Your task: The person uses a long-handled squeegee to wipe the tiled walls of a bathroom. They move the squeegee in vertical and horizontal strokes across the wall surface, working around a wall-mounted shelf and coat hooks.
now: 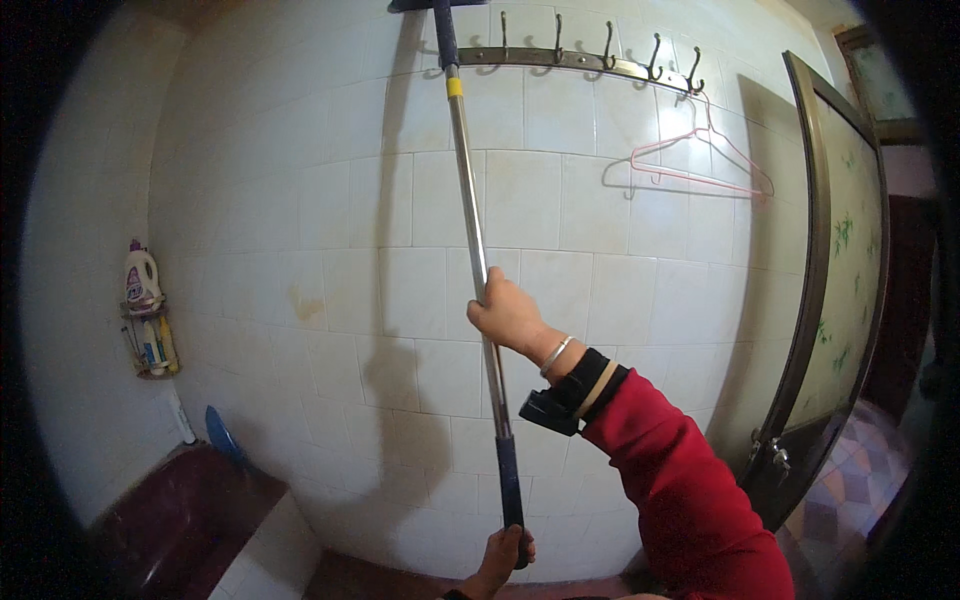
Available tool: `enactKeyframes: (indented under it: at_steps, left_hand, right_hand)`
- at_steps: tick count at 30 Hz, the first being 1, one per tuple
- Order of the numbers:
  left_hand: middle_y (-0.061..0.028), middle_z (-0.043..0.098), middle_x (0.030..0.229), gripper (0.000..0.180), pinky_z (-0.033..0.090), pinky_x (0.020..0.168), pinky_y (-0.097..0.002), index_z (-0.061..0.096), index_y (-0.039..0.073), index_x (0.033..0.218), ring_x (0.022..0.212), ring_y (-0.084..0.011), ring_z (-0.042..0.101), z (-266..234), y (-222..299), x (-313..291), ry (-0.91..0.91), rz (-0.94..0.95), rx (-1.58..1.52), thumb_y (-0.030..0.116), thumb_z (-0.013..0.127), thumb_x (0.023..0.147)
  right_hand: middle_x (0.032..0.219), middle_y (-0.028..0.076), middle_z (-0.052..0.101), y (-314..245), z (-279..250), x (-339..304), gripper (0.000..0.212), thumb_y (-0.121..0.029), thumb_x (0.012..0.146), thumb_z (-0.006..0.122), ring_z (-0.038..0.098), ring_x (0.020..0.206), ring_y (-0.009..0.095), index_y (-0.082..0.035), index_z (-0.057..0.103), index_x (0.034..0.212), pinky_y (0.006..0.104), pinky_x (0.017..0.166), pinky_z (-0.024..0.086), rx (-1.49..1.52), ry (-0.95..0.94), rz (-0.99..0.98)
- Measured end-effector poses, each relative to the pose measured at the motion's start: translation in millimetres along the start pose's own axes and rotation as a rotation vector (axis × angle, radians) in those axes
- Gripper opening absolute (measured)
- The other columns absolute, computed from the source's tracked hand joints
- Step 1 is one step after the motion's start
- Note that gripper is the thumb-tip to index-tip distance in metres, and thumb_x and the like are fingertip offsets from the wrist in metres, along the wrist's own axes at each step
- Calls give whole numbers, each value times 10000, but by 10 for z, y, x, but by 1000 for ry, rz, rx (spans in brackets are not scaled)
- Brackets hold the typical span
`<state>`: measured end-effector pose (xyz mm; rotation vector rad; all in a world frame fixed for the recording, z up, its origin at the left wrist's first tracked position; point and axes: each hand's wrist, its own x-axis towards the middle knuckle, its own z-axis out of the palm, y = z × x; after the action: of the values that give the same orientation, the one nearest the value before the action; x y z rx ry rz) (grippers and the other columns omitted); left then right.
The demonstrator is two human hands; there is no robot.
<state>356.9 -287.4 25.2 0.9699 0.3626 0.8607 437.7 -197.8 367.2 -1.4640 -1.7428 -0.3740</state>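
Observation:
A long-handled cleaning pole [467, 180] stands nearly upright before the tiled wall, leaning slightly left at the top. Its shaft is shiny metal with a yellow ring, and dark sleeves cover both ends. The dark flat head [425, 4] is cut off by the upper edge, so I cannot tell whether it is a squeegee or a mop. Midway up, my right hand [512, 313] is closed round the metal shaft; a bracelet and a black strap circle that wrist. Lower down, my left hand [500, 555] wraps the bottom of the dark grip.
Above right, a hook rail [560, 57] carries a pink clothes hanger [700, 180]. A framed door [840, 260] stands at the right. Bottles, including a white jug [142, 278], fill a corner rack [150, 345] over a dark red tub [170, 530] with a blue item [222, 436] at its rim.

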Motion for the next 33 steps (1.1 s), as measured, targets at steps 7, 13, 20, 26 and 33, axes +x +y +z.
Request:
enactKeyframes:
  at_steps: [7, 13, 20, 26, 33]
  left_hand:
    - [-52, 501, 600, 373, 426, 489, -280, 496, 15, 765, 513, -141, 495, 233, -120, 76, -94, -78, 114, 377, 467, 851]
    - [-40, 489, 586, 394, 410, 465, -269, 481, 29, 744, 495, -128, 484, 545, 67, 166, -95, -132, 317, 413, 485, 831]
    - [-5, 470, 527, 450, 375, 397, -235, 508, 23, 731, 414, -95, 447, 913, 449, 322, -66, -52, 592, 469, 551, 774]
    - [-4, 470, 521, 439, 371, 399, -205, 517, 19, 712, 423, -84, 450, 619, 773, 165, 65, 39, 550, 452, 571, 765]
    - [-12, 481, 536, 341, 375, 406, -244, 506, 43, 714, 429, -98, 443, 30, 615, -177, 183, -64, 338, 371, 541, 805]
  right_hand:
    - [732, 224, 557, 389, -320, -212, 301, -201, 709, 517, 546, 701, 391, 30, 402, 864, 449, 628, 444, 32, 58, 15]
    - [687, 201, 550, 1059, -837, -297, 313, -186, 692, 528, 552, 641, 350, 36, 413, 881, 423, 588, 441, 123, 186, 94]
    - [631, 105, 525, 1570, -1573, -254, 224, -132, 710, 522, 543, 526, 185, 37, 437, 830, 309, 470, 440, 378, 434, 156]
    - [613, 88, 515, 1295, -1483, -23, 305, -233, 762, 555, 530, 506, 173, 39, 432, 821, 298, 431, 424, 460, 422, 217]
    - [549, 105, 505, 744, -463, -4, 278, -147, 746, 539, 532, 445, 203, 37, 366, 864, 324, 393, 432, 383, 331, 74]
